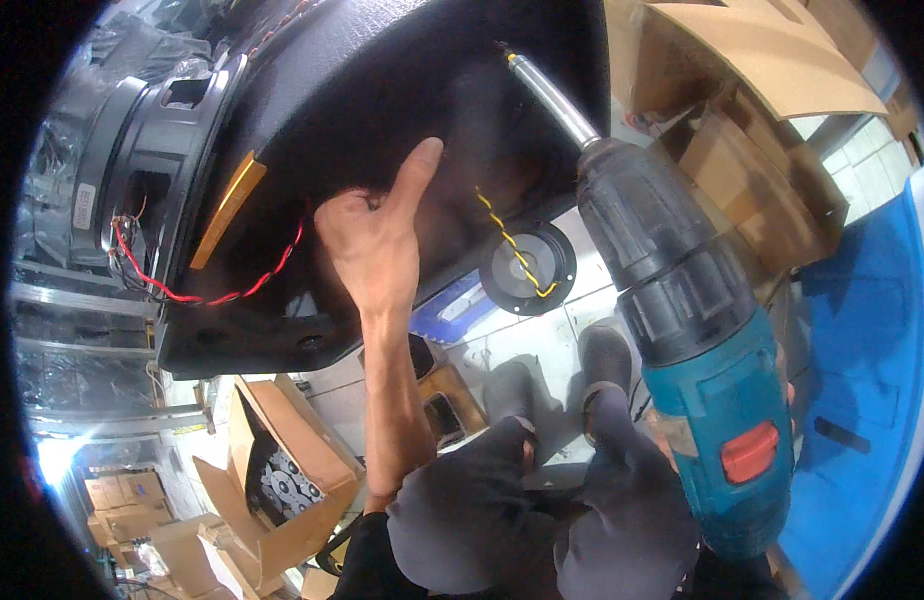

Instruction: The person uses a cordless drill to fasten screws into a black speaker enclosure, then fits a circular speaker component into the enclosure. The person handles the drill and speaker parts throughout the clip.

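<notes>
left hand flat and open, bracing black speaker cabinet; right hand hidden behind teal drill, grip can't tell, bit at cabinet edge.

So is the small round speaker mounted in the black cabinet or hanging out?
Out: the small round speaker dangles below the black cabinet on its yellow wire.

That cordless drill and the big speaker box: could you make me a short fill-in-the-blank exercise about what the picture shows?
1. The cordless drill has a body coloured ____ and black.
2. The left hand rests flat against the black ____.
3. A twisted wire coloured yellow and black runs to the small round ____.
4. The wire from the large speaker driver is ____.

Missing words: teal; speaker cabinet; tweeter; red
</notes>
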`<state>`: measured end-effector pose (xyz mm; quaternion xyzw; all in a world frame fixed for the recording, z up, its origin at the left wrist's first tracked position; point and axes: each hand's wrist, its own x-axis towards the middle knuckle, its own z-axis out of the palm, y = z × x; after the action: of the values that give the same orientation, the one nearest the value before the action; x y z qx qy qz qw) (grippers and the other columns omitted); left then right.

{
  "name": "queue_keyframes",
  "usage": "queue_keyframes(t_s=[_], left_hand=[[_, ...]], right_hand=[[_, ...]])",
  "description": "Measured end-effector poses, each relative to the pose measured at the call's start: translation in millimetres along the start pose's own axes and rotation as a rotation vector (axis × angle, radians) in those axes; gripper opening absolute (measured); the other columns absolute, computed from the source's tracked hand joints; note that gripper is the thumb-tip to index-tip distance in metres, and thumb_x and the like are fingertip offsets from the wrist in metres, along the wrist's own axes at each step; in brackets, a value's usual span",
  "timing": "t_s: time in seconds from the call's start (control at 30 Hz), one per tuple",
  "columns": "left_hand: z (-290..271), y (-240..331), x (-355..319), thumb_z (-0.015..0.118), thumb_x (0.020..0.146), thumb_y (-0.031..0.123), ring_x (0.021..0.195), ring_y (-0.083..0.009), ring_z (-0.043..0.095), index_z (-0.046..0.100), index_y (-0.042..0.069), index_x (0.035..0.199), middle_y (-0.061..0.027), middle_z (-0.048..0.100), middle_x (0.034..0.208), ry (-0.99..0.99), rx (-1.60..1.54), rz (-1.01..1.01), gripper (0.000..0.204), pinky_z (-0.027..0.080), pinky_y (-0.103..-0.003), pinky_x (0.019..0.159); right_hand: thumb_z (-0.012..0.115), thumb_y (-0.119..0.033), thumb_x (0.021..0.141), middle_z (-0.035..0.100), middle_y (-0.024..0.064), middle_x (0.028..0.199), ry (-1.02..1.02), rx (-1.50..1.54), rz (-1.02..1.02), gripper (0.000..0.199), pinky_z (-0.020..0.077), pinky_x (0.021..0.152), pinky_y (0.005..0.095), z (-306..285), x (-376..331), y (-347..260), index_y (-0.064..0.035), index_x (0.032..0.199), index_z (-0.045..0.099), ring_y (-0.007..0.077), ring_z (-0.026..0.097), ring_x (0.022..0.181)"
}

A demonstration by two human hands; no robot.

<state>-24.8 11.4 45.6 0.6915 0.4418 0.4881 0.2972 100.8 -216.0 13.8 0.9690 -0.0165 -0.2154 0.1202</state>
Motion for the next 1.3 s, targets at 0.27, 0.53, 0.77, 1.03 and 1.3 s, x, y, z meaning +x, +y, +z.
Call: queue_keyframes(t_s=[0.27,0.53,0.77,1.03,1.3], left_hand=[[-2.3,6.6,0.4,0.082,0.078,0.029,0.054,-0.005,0.04,0.069,-0.005,0.073,0.0047,0.054,0.06,-0.039,-0.037,0.006,0.036,0.033,-0.026,0.054],[-3.3,6.7,-0.6,0.082,0.078,0.029,0.053,-0.0044,0.037,0.068,-0.004,0.072,0.0061,0.05,0.058,-0.047,0.012,-0.048,0.036,0.03,-0.027,0.051],[1.0,3.4,-1.5,0.081,0.079,0.035,0.043,-0.0079,0.03,0.051,0.008,0.051,0.0052,0.041,0.05,0.003,0.019,0.052,0.049,0.023,-0.029,0.043],[-1.9,6.8,-2.1,0.081,0.079,0.029,0.053,-0.0048,0.038,0.067,-0.003,0.071,0.0059,0.05,0.058,-0.022,0.045,-0.034,0.036,0.031,-0.027,0.052],[0.4,7.3,-1.3,0.082,0.079,0.03,0.052,-0.0044,0.035,0.064,-0.001,0.065,0.0069,0.046,0.056,-0.012,0.025,-0.046,0.038,0.029,-0.027,0.051]], right_hand=[[0.071,-0.039,0.082,0.073,-0.0069,0.098,0.007,0.005,0.006,0.017,0.0565,0.07,0.0315,-1.8,-0.8,1.8,-0.0264,0.093,0.075,0.0121,0.07,0.09],[0.072,-0.04,0.082,0.073,-0.0071,0.098,-0.001,0.023,0.019,0.018,0.0564,0.07,0.0317,-4.0,0.3,0.3,-0.0265,0.093,0.075,0.0119,0.07,0.09],[0.072,-0.04,0.081,0.073,-0.0073,0.099,-0.006,0.035,0.034,0.018,0.0564,0.07,0.0319,-7.4,1.8,3.0,-0.0266,0.093,0.075,0.0118,0.07,0.09],[0.073,-0.04,0.081,0.072,-0.0075,0.099,-0.007,0.048,0.053,0.018,0.0563,0.071,0.0321,-18.2,1.5,3.4,-0.0267,0.093,0.075,0.0116,0.07,0.09],[0.073,-0.04,0.081,0.072,-0.0078,0.1,-0.014,0.064,0.073,0.018,0.0563,0.071,0.0323,-32.8,3.7,5.7,-0.0268,0.093,0.075,0.0114,0.07,0.091]])
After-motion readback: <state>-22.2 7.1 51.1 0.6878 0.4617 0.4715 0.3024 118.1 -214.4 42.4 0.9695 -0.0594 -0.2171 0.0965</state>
